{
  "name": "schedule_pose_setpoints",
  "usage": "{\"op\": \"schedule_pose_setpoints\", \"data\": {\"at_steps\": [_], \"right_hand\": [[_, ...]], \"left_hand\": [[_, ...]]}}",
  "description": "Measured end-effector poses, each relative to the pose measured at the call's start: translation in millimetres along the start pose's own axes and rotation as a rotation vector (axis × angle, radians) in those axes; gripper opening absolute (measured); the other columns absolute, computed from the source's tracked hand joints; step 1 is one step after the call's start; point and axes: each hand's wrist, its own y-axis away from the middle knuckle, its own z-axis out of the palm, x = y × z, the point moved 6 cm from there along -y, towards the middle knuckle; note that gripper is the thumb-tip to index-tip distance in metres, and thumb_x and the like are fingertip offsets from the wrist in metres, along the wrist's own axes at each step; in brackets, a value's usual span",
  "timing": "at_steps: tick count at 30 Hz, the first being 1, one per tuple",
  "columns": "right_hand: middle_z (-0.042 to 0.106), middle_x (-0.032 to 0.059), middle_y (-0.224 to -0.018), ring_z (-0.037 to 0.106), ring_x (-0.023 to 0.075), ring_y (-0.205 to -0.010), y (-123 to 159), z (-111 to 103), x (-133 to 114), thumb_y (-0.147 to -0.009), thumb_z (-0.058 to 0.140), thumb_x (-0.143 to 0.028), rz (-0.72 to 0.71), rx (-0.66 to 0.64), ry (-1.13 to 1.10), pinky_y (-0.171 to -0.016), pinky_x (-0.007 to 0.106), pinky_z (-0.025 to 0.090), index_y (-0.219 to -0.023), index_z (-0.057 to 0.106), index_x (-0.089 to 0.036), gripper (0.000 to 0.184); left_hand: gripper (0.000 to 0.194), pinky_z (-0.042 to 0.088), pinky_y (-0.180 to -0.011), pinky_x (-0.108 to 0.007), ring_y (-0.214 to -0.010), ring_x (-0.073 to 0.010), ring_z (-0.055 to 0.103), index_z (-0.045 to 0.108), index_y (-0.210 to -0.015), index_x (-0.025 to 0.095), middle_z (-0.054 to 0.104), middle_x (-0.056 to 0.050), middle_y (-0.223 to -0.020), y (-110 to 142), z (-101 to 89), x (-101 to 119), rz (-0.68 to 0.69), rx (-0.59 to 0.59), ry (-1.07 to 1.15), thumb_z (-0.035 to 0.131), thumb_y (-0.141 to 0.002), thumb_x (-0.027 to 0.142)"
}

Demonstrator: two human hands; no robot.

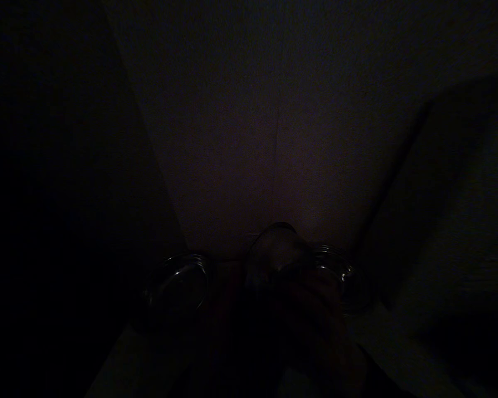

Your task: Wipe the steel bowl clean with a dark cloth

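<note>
The scene is very dark, so shapes and edges here are probably less certain than they sound. A round container point(276, 255) is near the middle of the back edge of a dim surface point(116, 365), just in front of an upright wall point(216, 143). The right hand point(321, 309) reaches up from the front edge, its fingers bent at the container's lower right side; I cannot tell how far they are closed or whether they grip it. A dark sleeve point(377, 373) shows below that hand. The left hand is lost in the gloom, and I cannot tell how open it is or what it holds.

A bowl with a shiny rim point(193, 257) sits to the container's left, close to the back left corner of the surface. A second shiny bowl point(326, 250) sits to its right, partly behind the right hand. A thin seam point(276, 138) runs down the wall above the container.
</note>
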Motion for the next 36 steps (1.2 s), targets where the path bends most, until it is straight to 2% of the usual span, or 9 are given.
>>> {"op": "schedule_pose_setpoints", "data": {"at_steps": [4, 6, 11, 15, 18, 21, 25, 31, 36], "right_hand": [[0.062, 0.0107, -0.111, 0.054, 0.0249, -0.107, -1, -1, 21, -0.082, 0.056, -0.013, 0.131, 0.053, 0.031, -0.085, 0.043, 0.048, -0.120, 0.057, -0.017, 0.039], [0.061, 0.0119, -0.114, 0.054, 0.0251, -0.108, -2, 1, 22, -0.083, 0.056, -0.011, 0.146, 0.033, 0.030, -0.084, 0.044, 0.048, -0.124, 0.054, -0.017, 0.041], [0.066, 0.0062, -0.104, 0.056, 0.0214, -0.100, -3, 6, -5, -0.090, 0.048, -0.019, 0.080, -0.029, 0.016, -0.082, 0.038, 0.051, -0.109, 0.062, -0.021, 0.024], [0.068, 0.0014, -0.101, 0.055, 0.0184, -0.100, 0, 10, -12, -0.092, 0.047, -0.019, 0.035, -0.081, 0.021, -0.086, 0.036, 0.049, -0.104, 0.064, -0.024, 0.021], [0.066, 0.0062, -0.106, 0.052, 0.0227, -0.104, 1, 7, -3, -0.087, 0.055, -0.019, -0.004, -0.041, 0.009, -0.088, 0.042, 0.047, -0.106, 0.064, -0.019, 0.021], [0.062, 0.0111, -0.115, 0.050, 0.0254, -0.109, 0, 7, 17, -0.085, 0.054, -0.016, 0.102, -0.058, -0.006, -0.087, 0.044, 0.048, -0.115, 0.060, -0.017, 0.030], [0.059, 0.0107, -0.120, 0.049, 0.0246, -0.111, -1, 9, 28, -0.086, 0.049, -0.012, 0.201, -0.087, -0.034, -0.087, 0.043, 0.049, -0.122, 0.053, -0.018, 0.036], [0.059, 0.0131, -0.121, 0.047, 0.0288, -0.115, 1, 17, 3, -0.088, 0.050, -0.020, 0.077, -0.138, 0.051, -0.086, 0.046, 0.047, -0.119, 0.056, -0.013, 0.032], [0.064, 0.0088, -0.116, 0.050, 0.0254, -0.111, -1, 18, -11, -0.090, 0.050, -0.018, 0.009, -0.136, 0.071, -0.088, 0.044, 0.045, -0.112, 0.060, -0.016, 0.025]], "left_hand": [[0.028, 0.053, -0.074, -0.034, -0.087, -0.0159, 0.061, 0.058, -0.108, 0.014, 0.061, -0.007, -0.105, -1, 3.1, -4, -0.058, -0.020, 0.010, 0.053, -0.088, 0.033], [0.029, 0.053, -0.074, -0.034, -0.087, -0.0160, 0.061, 0.058, -0.109, 0.013, 0.061, -0.007, -0.105, -1, 3.9, -4, -0.070, -0.025, 0.017, 0.053, -0.088, 0.033], [0.028, 0.053, -0.070, -0.032, -0.082, -0.0142, 0.061, 0.058, -0.106, 0.013, 0.062, -0.006, -0.100, 1, 5.2, -2, -0.084, -0.033, 0.019, 0.053, -0.088, 0.034], [0.029, 0.053, -0.074, -0.034, -0.086, -0.0157, 0.061, 0.058, -0.108, 0.014, 0.061, -0.007, -0.104, 5, 10.2, -3, -0.101, -0.055, 0.002, 0.053, -0.088, 0.035], [0.030, 0.053, -0.075, -0.035, -0.089, -0.0165, 0.060, 0.057, -0.110, 0.014, 0.060, -0.008, -0.107, 9, 13.8, -4, -0.094, -0.056, -0.013, 0.053, -0.088, 0.034], [0.029, 0.053, -0.075, -0.035, -0.088, -0.0163, 0.060, 0.058, -0.109, 0.014, 0.060, -0.008, -0.107, 13, 15.2, -7, -0.078, -0.054, -0.030, 0.053, -0.088, 0.034], [0.027, 0.053, -0.073, -0.033, -0.086, -0.0155, 0.060, 0.059, -0.107, 0.014, 0.061, -0.007, -0.104, 14, 13.1, -8, -0.060, -0.060, -0.050, 0.053, -0.088, 0.033], [0.027, 0.053, -0.072, -0.032, -0.084, -0.0146, 0.060, 0.058, -0.107, 0.014, 0.061, -0.007, -0.103, 12, 9.0, -7, -0.038, -0.068, -0.068, 0.052, -0.088, 0.033], [0.029, 0.053, -0.075, -0.034, -0.088, -0.0158, 0.060, 0.058, -0.110, 0.015, 0.060, -0.008, -0.108, 11, 8.7, -6, -0.053, -0.094, -0.090, 0.052, -0.089, 0.033]]}}
